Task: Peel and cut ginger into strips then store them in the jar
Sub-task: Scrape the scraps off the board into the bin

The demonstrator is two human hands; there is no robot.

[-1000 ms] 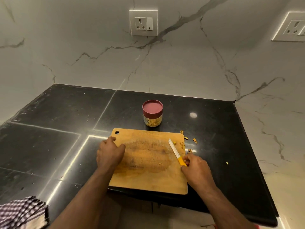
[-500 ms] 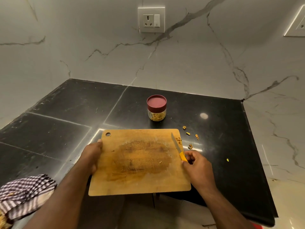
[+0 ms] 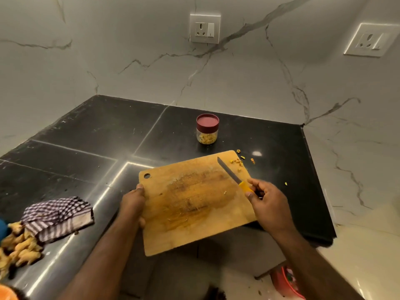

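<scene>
Wooden cutting board (image 3: 194,204) is gripped at its left edge by left hand (image 3: 132,202), thumb on top, fingers curled under; board is tilted, near part overhanging the table (image 3: 75,135) edge. Knife (image 3: 234,178) w/ yellow handle is held by right hand (image 3: 267,202), fingers curled round it, blade over board's far right part. Jar (image 3: 207,129), red lid on, w/ ginger strips inside, stands behind board. Ginger bits (image 3: 240,161) are scattered by board's far corner. Raw ginger (image 3: 19,245) is piled far left beside checked cloth (image 3: 58,215).

Wooden cutting board (image 3: 194,202) (matt, stained) on glossy counter (image 3: 86,137).
</scene>
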